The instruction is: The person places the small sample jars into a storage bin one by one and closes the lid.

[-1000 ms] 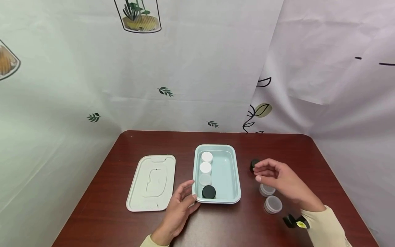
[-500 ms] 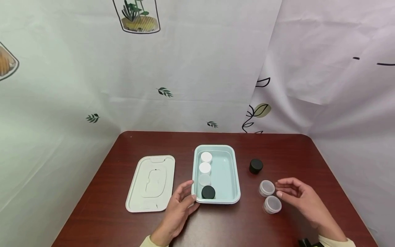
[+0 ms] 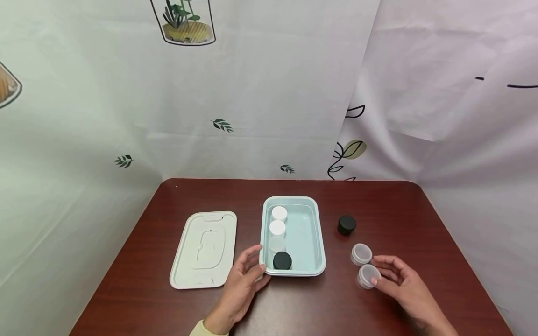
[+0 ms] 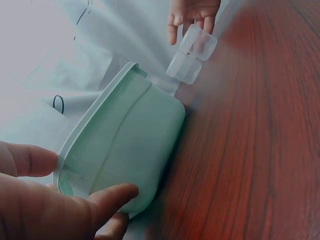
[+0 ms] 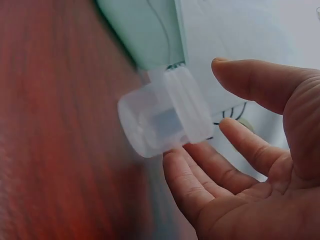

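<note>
My left hand [image 3: 244,291] holds the near left corner of a pale blue-green plastic tray [image 3: 318,233], its thumb and fingers at the rim and side wall. Along the tray's left side stand two white-topped jars [image 3: 277,228], a translucent jar [image 3: 277,244] and a black-topped jar [image 3: 282,261]. My right hand [image 3: 405,289] is at the right of two translucent lidded jars. Its thumb and fingers are spread around the nearer jar [image 3: 368,276]; the right wrist view shows a gap between thumb and jar [image 5: 160,115]. The farther translucent jar [image 3: 361,254] stands against it.
A black jar [image 3: 346,225] stands between the tray and the table's right side. To the tray's left, a white lid [image 3: 203,249] lies flat on the brown table [image 3: 302,308]. Printed cloth [image 3: 252,93] hangs behind the table.
My right hand has moved away from the black jar, back toward the near side, to the nearer translucent jar. My left hand has stayed at the tray corner.
</note>
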`<control>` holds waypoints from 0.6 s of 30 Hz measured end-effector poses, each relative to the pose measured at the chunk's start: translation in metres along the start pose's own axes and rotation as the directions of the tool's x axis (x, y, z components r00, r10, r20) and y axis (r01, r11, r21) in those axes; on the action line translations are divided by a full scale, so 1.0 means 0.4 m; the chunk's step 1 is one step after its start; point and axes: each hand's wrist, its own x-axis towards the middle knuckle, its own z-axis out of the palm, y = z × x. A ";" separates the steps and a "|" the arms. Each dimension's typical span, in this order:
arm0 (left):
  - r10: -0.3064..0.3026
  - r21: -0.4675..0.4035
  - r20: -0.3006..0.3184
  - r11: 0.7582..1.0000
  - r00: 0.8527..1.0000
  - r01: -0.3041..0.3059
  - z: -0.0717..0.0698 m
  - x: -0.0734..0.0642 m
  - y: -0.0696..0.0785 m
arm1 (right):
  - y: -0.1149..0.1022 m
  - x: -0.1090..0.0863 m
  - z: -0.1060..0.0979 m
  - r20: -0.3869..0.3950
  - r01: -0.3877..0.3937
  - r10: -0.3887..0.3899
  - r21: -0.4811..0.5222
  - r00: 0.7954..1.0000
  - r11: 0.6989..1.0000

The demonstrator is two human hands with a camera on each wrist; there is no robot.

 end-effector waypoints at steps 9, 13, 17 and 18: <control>-0.003 0.012 0.000 1.000 1.000 0.003 0.002 0.000 0.001 | 0.019 0.009 0.006 0.034 0.028 -0.030 0.044 0.999 0.999; -0.002 0.007 -0.005 1.000 1.000 0.002 0.003 -0.001 0.002 | 0.027 0.008 0.006 0.063 0.038 -0.042 0.052 0.997 0.998; -0.004 0.002 -0.011 1.000 1.000 0.004 0.004 -0.001 0.002 | 0.029 0.004 0.008 0.077 0.006 -0.009 0.039 0.997 0.999; -0.007 0.002 -0.013 1.000 1.000 0.007 0.004 0.000 0.002 | 0.029 0.003 0.008 0.075 -0.004 0.002 0.033 0.997 0.999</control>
